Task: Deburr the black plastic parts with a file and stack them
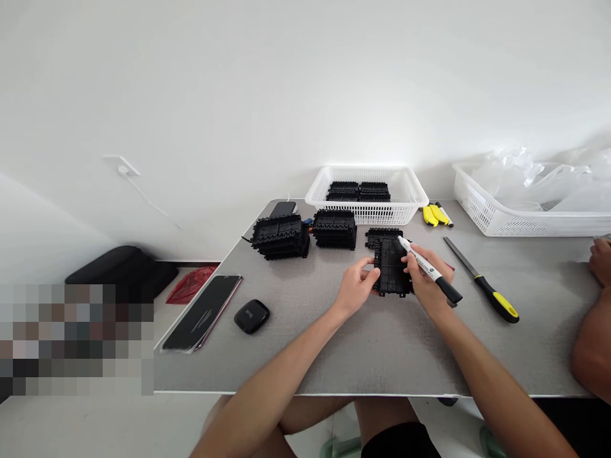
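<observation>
My left hand grips a flat black plastic part by its left edge, thumb on top. The part is ribbed along its sides and is held tilted above the grey table. In my right hand is a white marker with a black end, its white tip at the upper edge of the part. Something small and dark shows beneath that hand, too hidden to name. Just behind lies another black plastic part, partly covered by the held one. Two stacks of similar parts stand to the left.
A white basket at the back holds more black parts. Yellow-handled tools lie beside it. A file rests at right, before a basket of plastic bags. Left are a phone and black case. Another person's arm is far right.
</observation>
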{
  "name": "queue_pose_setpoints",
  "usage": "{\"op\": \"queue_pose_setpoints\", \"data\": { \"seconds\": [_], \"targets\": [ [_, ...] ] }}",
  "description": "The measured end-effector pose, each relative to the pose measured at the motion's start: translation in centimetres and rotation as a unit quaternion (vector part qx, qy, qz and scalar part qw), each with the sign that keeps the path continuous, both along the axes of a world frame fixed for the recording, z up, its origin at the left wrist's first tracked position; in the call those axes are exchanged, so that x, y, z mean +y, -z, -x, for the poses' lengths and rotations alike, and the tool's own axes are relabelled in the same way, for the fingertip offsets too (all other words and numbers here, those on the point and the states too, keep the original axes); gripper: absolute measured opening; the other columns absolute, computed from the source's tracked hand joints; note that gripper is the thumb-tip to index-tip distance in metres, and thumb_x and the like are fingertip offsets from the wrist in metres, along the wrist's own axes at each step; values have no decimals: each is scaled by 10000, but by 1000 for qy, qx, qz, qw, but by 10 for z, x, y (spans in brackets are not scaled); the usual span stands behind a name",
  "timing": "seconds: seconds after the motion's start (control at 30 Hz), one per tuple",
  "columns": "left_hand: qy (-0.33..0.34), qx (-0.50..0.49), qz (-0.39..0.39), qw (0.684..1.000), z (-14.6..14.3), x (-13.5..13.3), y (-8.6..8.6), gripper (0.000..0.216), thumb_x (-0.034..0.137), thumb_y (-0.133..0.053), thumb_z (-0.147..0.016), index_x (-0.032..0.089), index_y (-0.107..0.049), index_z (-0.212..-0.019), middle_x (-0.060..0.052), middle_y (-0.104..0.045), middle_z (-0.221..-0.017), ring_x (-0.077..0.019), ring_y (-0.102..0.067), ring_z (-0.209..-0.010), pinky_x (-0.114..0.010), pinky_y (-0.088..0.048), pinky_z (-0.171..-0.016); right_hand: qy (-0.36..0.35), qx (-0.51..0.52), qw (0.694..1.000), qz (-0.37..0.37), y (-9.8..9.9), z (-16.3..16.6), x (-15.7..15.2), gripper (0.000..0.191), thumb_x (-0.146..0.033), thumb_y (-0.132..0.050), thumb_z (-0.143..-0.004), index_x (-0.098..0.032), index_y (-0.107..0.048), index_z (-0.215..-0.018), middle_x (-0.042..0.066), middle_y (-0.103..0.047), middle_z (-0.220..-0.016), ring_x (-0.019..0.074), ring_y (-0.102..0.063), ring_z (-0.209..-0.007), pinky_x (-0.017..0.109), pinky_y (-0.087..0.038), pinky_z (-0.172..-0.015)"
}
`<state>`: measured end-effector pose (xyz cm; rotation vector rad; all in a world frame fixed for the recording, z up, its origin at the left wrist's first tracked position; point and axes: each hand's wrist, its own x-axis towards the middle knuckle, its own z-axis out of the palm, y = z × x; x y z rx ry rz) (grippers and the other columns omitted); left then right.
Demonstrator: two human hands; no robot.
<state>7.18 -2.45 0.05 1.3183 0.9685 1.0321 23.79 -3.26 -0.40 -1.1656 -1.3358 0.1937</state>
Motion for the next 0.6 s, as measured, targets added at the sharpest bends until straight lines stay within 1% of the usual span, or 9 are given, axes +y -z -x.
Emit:
{"op": "queue_pose_setpoints", "data": {
  "seconds": [0.07,0.13,0.2,0.27,0.33,0.4,0.47,0.53,0.6],
  "targets": [
    [-8,-3,8,1000,0,2,2,333,442,-608,-812,165,-585,-996,-35,-665,-679,-207,-666,-615,-359,-595,-563,14,26,1000,5,-3,-1,1,288,-413,-568,-885,-241,-646,-1103,22,-695,-816,160,-646,-597,330,-571,-623],
    [-14,-5,17,1000,2,6,5,345,444,-611,-805,164,-586,-1005,-43,-673,-695,-213,-670,-630,-354,-589,-558,28,24,999,10,-8,-9,2,301,-403,-539,-901,-234,-626,-1134,18,-667,-800,151,-630,-597,313,-557,-604],
    [-19,-8,26,999,4,9,7,354,446,-609,-799,162,-587,-1010,-51,-680,-715,-216,-672,-642,-347,-582,-549,29,-20,999,25,-14,-25,2,278,-369,-501,-916,-241,-618,-1133,20,-643,-835,151,-627,-652,320,-553,-652],
    [-26,-16,30,999,7,12,7,351,442,-604,-797,162,-591,-1009,-53,-682,-724,-211,-669,-643,-340,-578,-545,-3,-78,995,63,-18,-47,0,293,-335,-510,-894,-258,-595,-1163,31,-615,-933,154,-627,-717,344,-552,-717],
    [-34,-23,32,999,9,14,8,349,439,-595,-798,162,-595,-1011,-52,-682,-729,-207,-667,-648,-339,-578,-551,-43,-61,993,97,-18,-70,-6,451,-305,-561,-842,-280,-490,-1287,47,-561,-1045,162,-629,-791,359,-553,-761],
    [-45,-27,35,998,10,16,9,356,440,-587,-800,161,-597,-1021,-54,-686,-747,-209,-671,-667,-338,-577,-557,-110,0,985,135,-13,-88,-17,669,-276,-633,-775,-319,-356,-1382,67,-490,-1156,191,-625,-936,353,-556,-779],
    [-57,-26,34,997,10,18,10,365,441,-583,-801,158,-596,-1030,-60,-692,-769,-209,-672,-686,-331,-573,-559,-145,58,971,183,-7,-101,-31,772,-280,-673,-737,-357,-307,-1413,72,-477,-1188,206,-618,-981,331,-556,-745],
    [-66,-27,31,997,11,19,11,370,440,-580,-801,152,-598,-1034,-62,-693,-776,-202,-665,-679,-320,-565,-551,-167,93,950,247,-1,-110,-44,700,-331,-641,-772,-353,-359,-1412,77,-519,-1173,209,-625,-943,323,-548,-720],
    [-71,-24,25,997,11,20,12,376,438,-570,-810,147,-605,-1046,-58,-690,-763,-190,-648,-648,-306,-551,-530,-146,72,939,302,7,-115,-52,563,-414,-570,-824,-300,-470,-1367,78,-596,-1066,198,-627,-782,331,-539,-663]
  ]
}}
